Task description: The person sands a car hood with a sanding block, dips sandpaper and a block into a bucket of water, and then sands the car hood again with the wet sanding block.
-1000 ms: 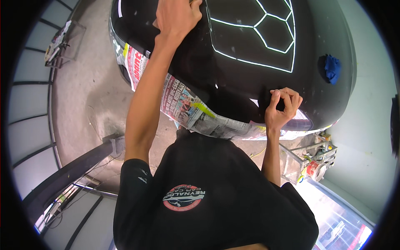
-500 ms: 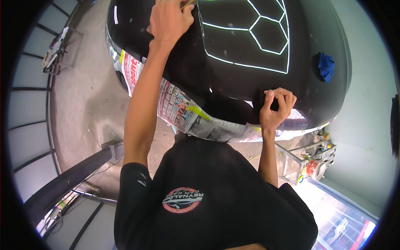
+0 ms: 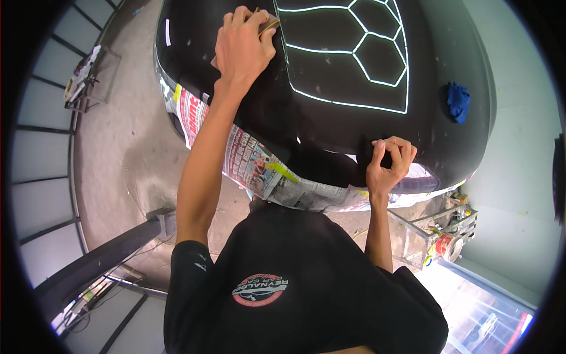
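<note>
My left hand (image 3: 244,50) presses a folded tan sheet of sandpaper (image 3: 270,25) to the black car panel (image 3: 342,127). Its fingers lie over the sheet, with tan edges showing on either side. Farther right and nearer to me, my right hand (image 3: 392,160) rests on the panel by its front edge. There the fingers curl in toward the thumb; whether anything is between them is hidden. Bright white hexagon lines (image 3: 352,53), seemingly reflected lights, show on the panel between and beyond my hands.
Newspaper masking (image 3: 250,159) covers the car below the panel's front edge. A crumpled blue cloth (image 3: 458,102) lies on the right side. A metal stand (image 3: 407,236) with a red-and-white can (image 3: 448,246) stands at lower right. Another stand (image 3: 88,76) is at far left, and a dark beam (image 3: 100,253) at lower left.
My left hand and the sandpaper have slid slightly toward me over the panel. My right hand stays at the same spot. The whole view has shifted a little.
</note>
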A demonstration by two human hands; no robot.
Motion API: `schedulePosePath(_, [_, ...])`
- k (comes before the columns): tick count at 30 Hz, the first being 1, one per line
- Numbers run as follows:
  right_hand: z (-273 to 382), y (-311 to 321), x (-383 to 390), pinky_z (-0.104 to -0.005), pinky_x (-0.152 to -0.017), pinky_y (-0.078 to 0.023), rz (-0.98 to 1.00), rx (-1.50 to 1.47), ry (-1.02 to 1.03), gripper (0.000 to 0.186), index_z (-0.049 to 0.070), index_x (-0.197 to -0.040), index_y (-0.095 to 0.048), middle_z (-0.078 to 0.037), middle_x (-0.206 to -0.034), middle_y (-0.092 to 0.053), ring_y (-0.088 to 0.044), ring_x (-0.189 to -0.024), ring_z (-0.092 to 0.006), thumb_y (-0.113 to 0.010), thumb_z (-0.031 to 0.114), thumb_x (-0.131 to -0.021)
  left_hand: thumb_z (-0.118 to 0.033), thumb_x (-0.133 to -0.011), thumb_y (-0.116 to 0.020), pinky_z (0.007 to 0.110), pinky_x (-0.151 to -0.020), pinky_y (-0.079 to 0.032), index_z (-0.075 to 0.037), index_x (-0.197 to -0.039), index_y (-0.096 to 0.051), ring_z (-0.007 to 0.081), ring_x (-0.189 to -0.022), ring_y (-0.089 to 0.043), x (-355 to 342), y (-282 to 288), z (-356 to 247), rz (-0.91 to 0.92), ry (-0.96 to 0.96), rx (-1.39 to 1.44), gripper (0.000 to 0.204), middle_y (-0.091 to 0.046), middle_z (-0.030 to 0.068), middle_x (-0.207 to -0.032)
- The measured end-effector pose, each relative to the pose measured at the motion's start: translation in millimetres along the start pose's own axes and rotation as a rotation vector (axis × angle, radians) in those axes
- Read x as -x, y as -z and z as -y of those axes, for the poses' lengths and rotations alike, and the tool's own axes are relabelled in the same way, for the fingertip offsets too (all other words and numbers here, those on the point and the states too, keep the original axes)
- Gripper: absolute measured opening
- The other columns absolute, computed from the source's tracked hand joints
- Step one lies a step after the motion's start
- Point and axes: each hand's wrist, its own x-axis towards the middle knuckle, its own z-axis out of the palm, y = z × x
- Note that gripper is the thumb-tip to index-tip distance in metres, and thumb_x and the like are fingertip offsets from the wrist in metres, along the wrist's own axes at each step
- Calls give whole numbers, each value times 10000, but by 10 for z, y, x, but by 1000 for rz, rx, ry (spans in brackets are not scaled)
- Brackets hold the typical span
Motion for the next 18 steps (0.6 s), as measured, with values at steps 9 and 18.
schedulePosePath(9, [-1,-22,-40,-383,-793,-416,-4,-3,10,99,66,-770,-697,-44,-883,-617,-511,-909,-236,-754,74,-851,-115,-821,-708,467,-850,-495,-34,-1008,-714,373,-993,-584,-44,-13,27,-9,-3,-2,203,-609,155,-1013])
schedulePosePath(18, [13,-7,-28,-388,-797,-423,-3,7,-2,105,65,-767,-694,-45,-884,-614,-510,-916,-239,-759,77,-848,-171,-829,-786,430,-830,-533,-88,-1079,-755,308,-968,-626,-25,-133,72,-70,-11,-73,265,-645,65,-990])
